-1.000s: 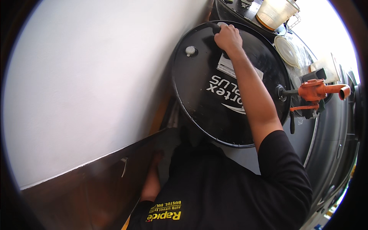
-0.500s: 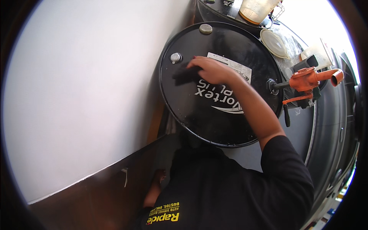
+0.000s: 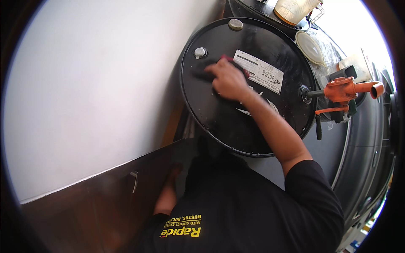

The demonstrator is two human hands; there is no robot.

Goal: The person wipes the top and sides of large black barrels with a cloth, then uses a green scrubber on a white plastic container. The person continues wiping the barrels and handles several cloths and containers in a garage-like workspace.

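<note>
A black steel drum (image 3: 236, 135) stands in front of me, its round lid facing up with a white label (image 3: 263, 69) on it. My right hand (image 3: 229, 80) is over the lid, left of the label, gripping a dark rag with red edges (image 3: 239, 68) pressed against the surface. Motion smears the fingers and the cloth. My left hand (image 3: 175, 170) hangs low by my side, dim and blurred, near the brown panel, and its fingers cannot be made out.
Two bungs, a silver cap (image 3: 235, 24) and a pale cap (image 3: 200, 52), rise from the lid. An orange hand pump (image 3: 339, 90) sticks out at the right. A measuring jug (image 3: 293, 12) sits on another drum behind. A white wall (image 3: 93, 92) borders the left.
My right hand has swept the rag across the lid, from the lower left toward the label. The view has shifted slightly, and my left hand has moved up a little.
</note>
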